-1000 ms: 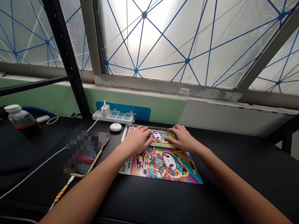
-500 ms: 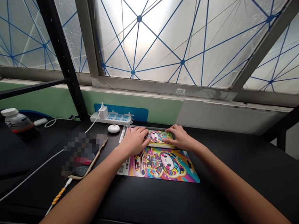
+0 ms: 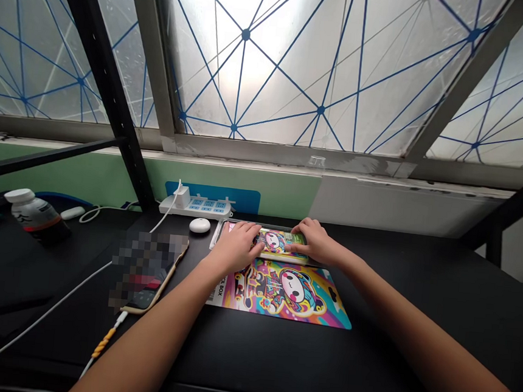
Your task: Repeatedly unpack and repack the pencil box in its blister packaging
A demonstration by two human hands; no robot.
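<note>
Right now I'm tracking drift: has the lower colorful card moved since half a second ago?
Yes: the card swung its right end slightly toward the person, away from the power strip.

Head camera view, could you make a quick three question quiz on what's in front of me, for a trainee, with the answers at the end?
1. True or false: the left hand and the right hand are both on the cartoon-printed box.
2. What colour is the cap on the bottle? (a) orange (b) white (c) blue
3. Which lies nearer the person: the cartoon-printed box or the cartoon-printed card?

Key: 1. True. 2. b. 3. The cartoon-printed card.
</note>
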